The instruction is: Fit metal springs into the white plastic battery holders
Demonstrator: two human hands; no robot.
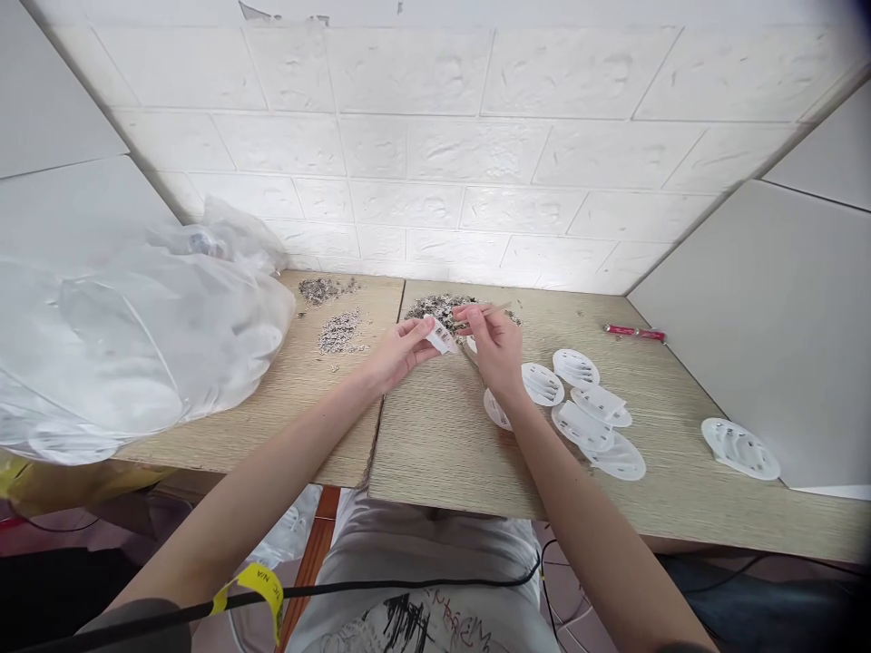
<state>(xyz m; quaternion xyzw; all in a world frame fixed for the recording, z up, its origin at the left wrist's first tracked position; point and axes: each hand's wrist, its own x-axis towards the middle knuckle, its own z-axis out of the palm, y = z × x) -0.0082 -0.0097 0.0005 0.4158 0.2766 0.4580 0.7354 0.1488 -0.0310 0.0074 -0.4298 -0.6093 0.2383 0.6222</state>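
Between the thumb and fingers of my left hand (406, 352) is a small white plastic piece (442, 336) with small dark parts on it. My right hand (494, 343) is closed just to its right, pinching a thin, light-coloured stick-like tool (498, 309). Behind both hands lies a pile of small metal parts (442, 307), partly covered by them. Several white oval plastic trays (577, 368) with slots and small parts lie to the right of my right forearm, some overlapping.
Two smaller piles of metal parts (340, 332) lie on the left board. A large clear plastic bag (136, 336) covers the table's left side. At the right are a red pen-like object (634, 333) and a lone white oval tray (740, 449). A white brick-pattern wall stands behind.
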